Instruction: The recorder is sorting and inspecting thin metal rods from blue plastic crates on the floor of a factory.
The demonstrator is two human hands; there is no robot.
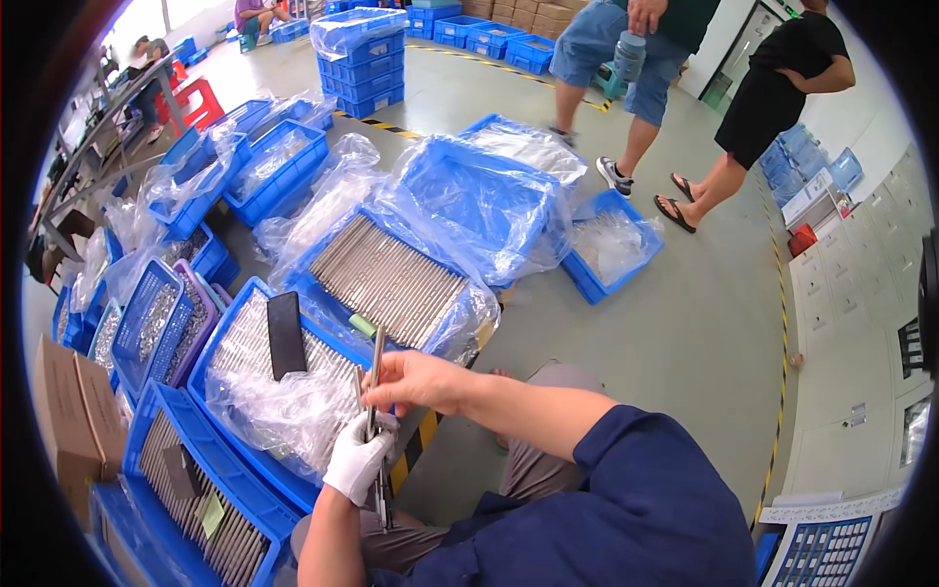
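Note:
My left hand (356,462), in a white glove, is closed around a bunch of slim metal rods (383,501) whose lower ends stick out beneath it. Just above, the bare fingers of my right hand (421,380) pinch a shiny metal rod (378,354) held nearly upright. Its lower end meets the glove. Beyond my hands, a blue crate (256,468) holds rows of similar rods, partly covered by clear plastic film (279,406). A black flat case (286,336) lies on those rods. Another plastic-lined crate farther off holds a layer of metal rods (386,279), with a green roll (363,325) at its near edge.
A crate of rods (201,489) stands at the lower left beside cardboard boxes (73,411). Bins of small metal parts (156,318) sit farther left. A lined blue crate (479,201) lies ahead. Two people stand at the upper right, one holding a bottle (629,56).

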